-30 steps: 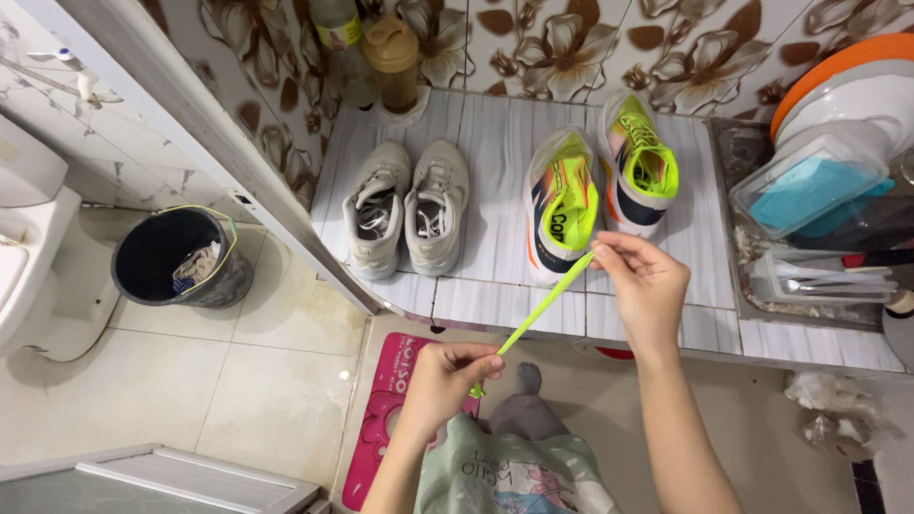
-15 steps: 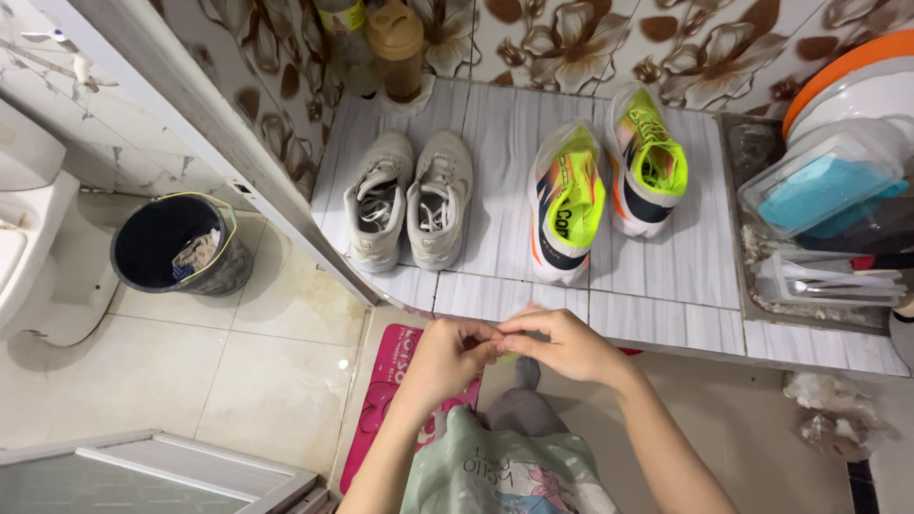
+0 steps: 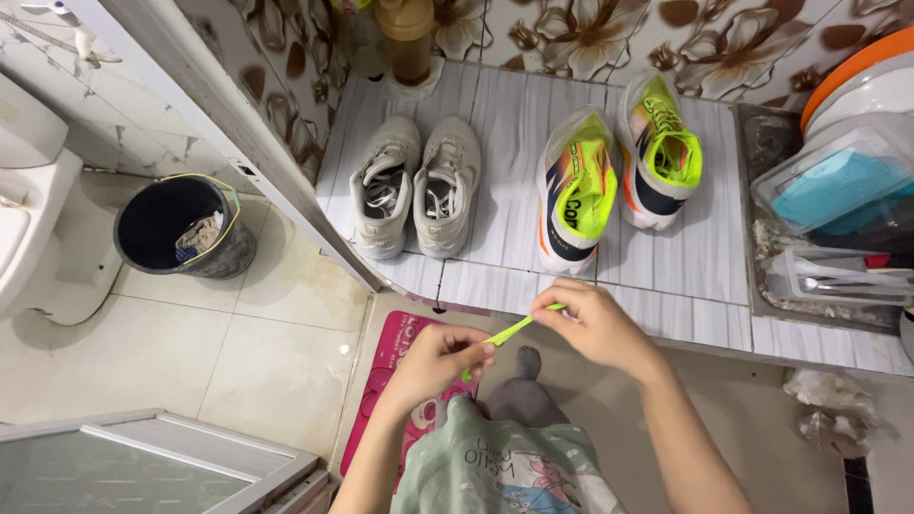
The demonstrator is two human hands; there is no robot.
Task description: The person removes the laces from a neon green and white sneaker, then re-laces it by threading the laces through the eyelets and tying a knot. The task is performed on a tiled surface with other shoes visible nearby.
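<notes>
A neon yellow-green shoelace (image 3: 508, 331) is stretched short between my two hands, below the front edge of the white tiled counter (image 3: 519, 143). My left hand (image 3: 440, 360) pinches its lower end and my right hand (image 3: 588, 324) pinches its upper end. Just beyond my right hand lies a bright running shoe (image 3: 574, 190) with a neon tongue and no lace showing. Its mate (image 3: 661, 152), laced in neon, lies to the right. A pair of pale grey sneakers (image 3: 416, 186) sits to the left on the same counter.
A black waste bin (image 3: 181, 238) stands on the tiled floor at left beside a white toilet (image 3: 24, 190). A pink mat (image 3: 386, 390) lies under my feet. Plastic containers, utensils and stacked basins (image 3: 838, 190) crowd the right. Bottles (image 3: 405, 38) stand at the back wall.
One second ago the lace was stretched long with my right hand raised. Half a second ago both hands met. Now they have drawn a little apart with a short length between them.
</notes>
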